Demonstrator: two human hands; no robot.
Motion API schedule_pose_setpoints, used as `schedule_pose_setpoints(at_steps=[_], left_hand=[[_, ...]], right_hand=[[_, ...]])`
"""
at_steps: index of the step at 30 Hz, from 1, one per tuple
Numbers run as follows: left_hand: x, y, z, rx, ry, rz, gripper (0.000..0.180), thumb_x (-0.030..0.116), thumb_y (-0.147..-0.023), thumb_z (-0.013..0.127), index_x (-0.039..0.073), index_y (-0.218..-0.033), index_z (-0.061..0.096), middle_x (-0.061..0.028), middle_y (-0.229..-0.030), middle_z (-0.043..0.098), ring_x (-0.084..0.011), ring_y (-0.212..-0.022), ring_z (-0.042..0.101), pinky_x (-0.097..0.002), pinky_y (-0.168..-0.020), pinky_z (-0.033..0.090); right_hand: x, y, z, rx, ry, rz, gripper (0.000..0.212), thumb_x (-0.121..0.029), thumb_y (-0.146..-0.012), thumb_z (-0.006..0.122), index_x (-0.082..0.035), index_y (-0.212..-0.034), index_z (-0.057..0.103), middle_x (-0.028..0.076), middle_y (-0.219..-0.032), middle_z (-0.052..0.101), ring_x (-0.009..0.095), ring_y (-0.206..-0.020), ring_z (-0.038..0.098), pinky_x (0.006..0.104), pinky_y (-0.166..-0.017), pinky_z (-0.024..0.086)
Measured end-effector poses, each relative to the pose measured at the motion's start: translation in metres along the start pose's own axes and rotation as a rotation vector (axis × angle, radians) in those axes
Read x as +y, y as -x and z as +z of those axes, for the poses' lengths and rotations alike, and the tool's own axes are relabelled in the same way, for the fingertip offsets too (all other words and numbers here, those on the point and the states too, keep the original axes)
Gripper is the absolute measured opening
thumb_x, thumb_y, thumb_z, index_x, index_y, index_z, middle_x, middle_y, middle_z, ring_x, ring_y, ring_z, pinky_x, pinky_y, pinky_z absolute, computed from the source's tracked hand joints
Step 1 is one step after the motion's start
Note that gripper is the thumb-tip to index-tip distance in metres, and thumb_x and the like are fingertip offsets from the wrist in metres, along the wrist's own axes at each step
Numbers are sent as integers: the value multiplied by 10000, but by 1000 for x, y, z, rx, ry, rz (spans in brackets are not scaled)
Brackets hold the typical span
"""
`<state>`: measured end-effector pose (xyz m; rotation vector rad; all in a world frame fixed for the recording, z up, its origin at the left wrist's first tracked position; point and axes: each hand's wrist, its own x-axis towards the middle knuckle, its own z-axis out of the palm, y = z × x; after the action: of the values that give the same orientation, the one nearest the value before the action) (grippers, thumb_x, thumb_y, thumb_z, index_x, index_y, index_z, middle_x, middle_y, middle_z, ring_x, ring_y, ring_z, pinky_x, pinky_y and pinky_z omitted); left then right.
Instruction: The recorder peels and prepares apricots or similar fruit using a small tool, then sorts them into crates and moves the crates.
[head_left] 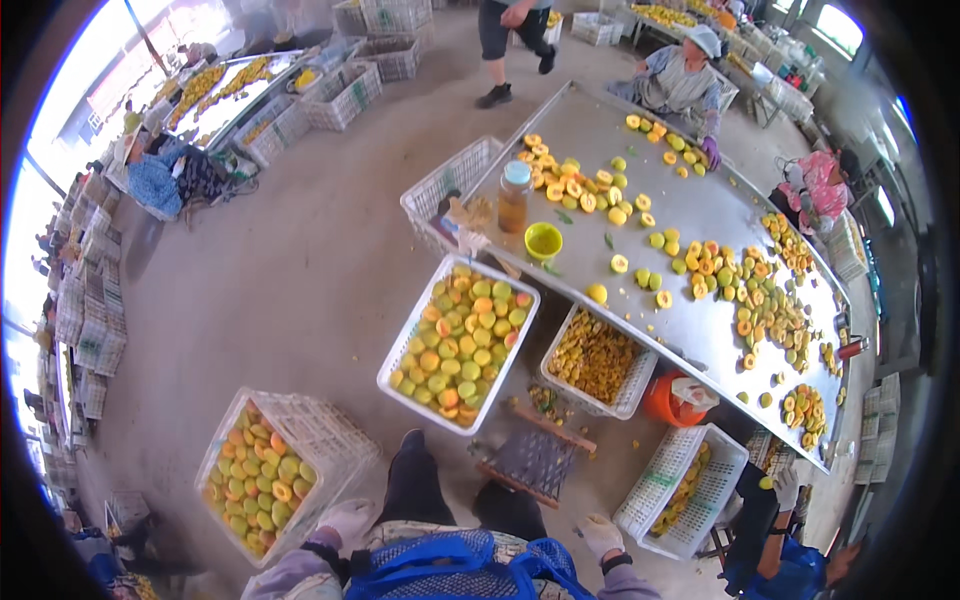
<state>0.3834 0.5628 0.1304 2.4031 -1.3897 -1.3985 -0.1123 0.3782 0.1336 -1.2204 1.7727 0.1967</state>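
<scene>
My left hand (348, 522), in a pale glove, hangs low beside my leg with nothing visible in it. Close to it on the floor is a white plastic crate (335, 440) full of whole yellow-green peaches (262, 480) with red blush. On my other side, my right hand (600, 536) is also gloved and appears empty, its fingers loosely apart. Ahead of my feet a second white crate (388, 376) holds more whole peaches (460, 345). A low stool with a woven seat (530, 462) stands between my right hand and the table.
A metal table (600, 300) carries halved peaches (765, 310), a jar (513, 205) and a yellow-green bowl (543, 241). Beside it are a crate of brown scraps (595, 360), an orange bucket (672, 402) and a tilted crate (715, 490). Co-workers sit around the table; one person (510, 40) walks beyond.
</scene>
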Motion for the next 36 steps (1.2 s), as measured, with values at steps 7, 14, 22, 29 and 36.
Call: schedule_pose_setpoints(at_steps=[7,14,22,29,36], left_hand=[[27,-10,-105,-125,291,-269,536,478,-914,455,113,-1261,641,-171,-1261,639,-337,-1209,575,-367,-1030,425],[-48,-62,-189,-119,223,-167,493,403,-931,452,126,-1301,623,-124,-1338,606,-298,-1268,529,-317,-1082,372],[-32,-81,-263,52,196,-248,489,444,-926,442,126,-1233,652,-159,-1243,649,-341,-1216,562,-387,-1033,424],[-109,-79,-221,16,-302,274,354,252,-903,507,78,-1183,637,-189,-1199,644,-350,-1145,593,-410,-958,465],[-115,-76,-203,-189,-240,65,426,329,-974,357,50,-1162,619,-172,-1195,646,-348,-1180,566,-420,-1008,421]], right_hand=[[-127,-13,14,-92,212,-19,431,-468,-864,506,-148,-1055,720,129,-1109,699,349,-1060,635,409,-919,477],[-247,-17,94,-201,-57,-161,328,-389,-927,570,-114,-1022,722,21,-1002,721,145,-946,655,293,-883,489],[-306,17,112,-237,33,-89,388,-450,-919,563,-130,-1073,719,15,-1003,720,153,-950,652,299,-899,481],[-293,-29,96,-124,-32,-127,359,-430,-874,597,-129,-1005,742,44,-977,727,166,-922,663,304,-857,503],[-273,-23,96,-135,-101,-118,456,-488,-880,507,-118,-1058,705,132,-1113,692,309,-1069,636,384,-905,481]])
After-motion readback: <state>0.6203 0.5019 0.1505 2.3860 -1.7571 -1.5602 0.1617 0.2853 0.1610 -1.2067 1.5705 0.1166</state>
